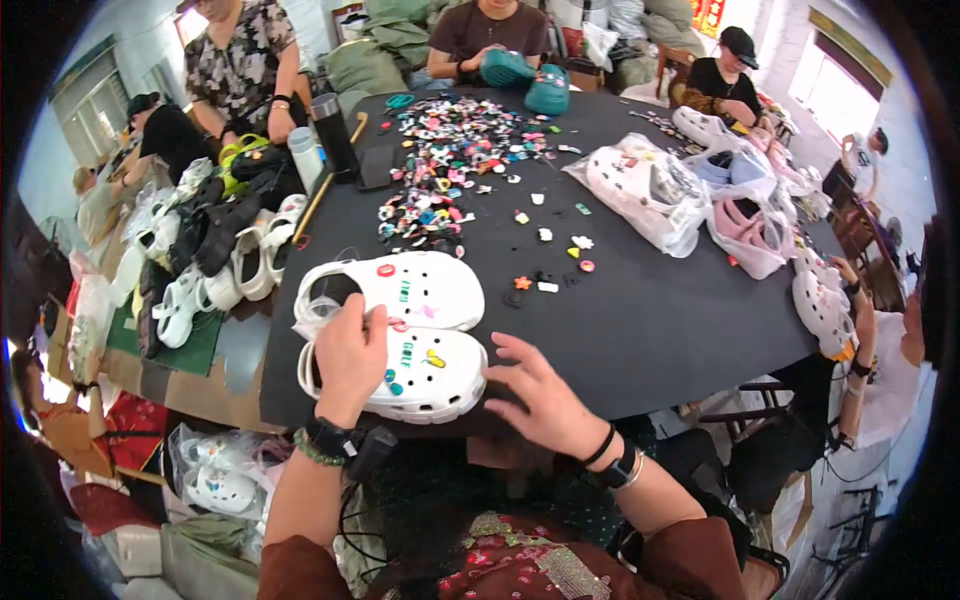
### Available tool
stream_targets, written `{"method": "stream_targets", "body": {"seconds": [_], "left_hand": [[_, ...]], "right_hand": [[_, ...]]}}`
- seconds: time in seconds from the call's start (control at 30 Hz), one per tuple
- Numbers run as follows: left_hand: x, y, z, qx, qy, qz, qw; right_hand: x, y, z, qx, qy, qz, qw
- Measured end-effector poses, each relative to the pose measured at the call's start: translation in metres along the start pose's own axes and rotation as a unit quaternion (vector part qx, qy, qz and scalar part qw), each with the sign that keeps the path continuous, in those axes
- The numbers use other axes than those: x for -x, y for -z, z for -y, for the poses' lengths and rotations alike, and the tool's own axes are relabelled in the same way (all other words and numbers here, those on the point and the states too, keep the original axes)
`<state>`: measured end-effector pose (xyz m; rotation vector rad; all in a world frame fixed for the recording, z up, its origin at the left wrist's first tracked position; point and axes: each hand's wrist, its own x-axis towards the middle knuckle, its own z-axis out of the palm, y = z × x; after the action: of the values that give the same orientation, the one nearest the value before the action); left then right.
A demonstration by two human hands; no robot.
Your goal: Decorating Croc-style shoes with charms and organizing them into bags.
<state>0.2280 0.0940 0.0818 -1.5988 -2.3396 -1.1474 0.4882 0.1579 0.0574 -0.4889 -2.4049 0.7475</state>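
Note:
Two white foam clogs (425, 283) lie side by side on the black table in front of me, toes to the right. Small coloured charms sit in their vent holes, among them a yellow one (435, 357) on the near shoe. My left hand (350, 352) is closed on the heel side of the near white clog (455, 374), hiding part of its opening. A crumpled bit of see-through plastic (316, 314) shows beside those fingers. Just off the near clog's toe, my right hand (545, 393) hovers open, fingers apart and holding nothing.
A wide heap of charms (465, 140) covers the table's far middle, with loose ones (523, 283) nearer me. Bagged clogs (645, 190) lie at the right, more clogs (200, 255) at the left. A stick (315, 205) and bottles (305, 155) stand between. Several people work around the table.

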Motion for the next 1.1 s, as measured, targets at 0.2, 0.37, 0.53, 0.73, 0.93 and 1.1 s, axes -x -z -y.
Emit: {"method": "stream_targets", "body": {"seconds": [0.2,0.37,0.53,0.73,0.93,1.1], "left_hand": [[0.002,-0.002,0.0,0.005,-0.031,-0.03,0.999],[0.005,-0.003,0.002,0.004,-0.032,-0.037,0.999],[0.004,-0.005,0.0,0.007,-0.035,-0.033,0.999],[0.003,-0.002,-0.002,0.008,-0.033,-0.033,0.999],[0.003,-0.005,0.001,0.008,-0.023,-0.026,0.999],[0.003,-0.004,0.001,-0.003,-0.033,-0.034,0.999]], "right_hand": [[-0.01,0.058,-0.05,0.06,-0.081,-0.023,0.995],[-0.019,0.089,-0.099,0.097,-0.138,-0.013,0.985],[-0.041,0.103,-0.147,0.13,-0.166,-0.024,0.977],[-0.083,0.106,-0.168,0.155,-0.212,0.008,0.965],[-0.127,0.09,-0.182,0.163,-0.195,0.031,0.967],[-0.163,0.072,-0.199,0.161,-0.197,0.03,0.967]]}}
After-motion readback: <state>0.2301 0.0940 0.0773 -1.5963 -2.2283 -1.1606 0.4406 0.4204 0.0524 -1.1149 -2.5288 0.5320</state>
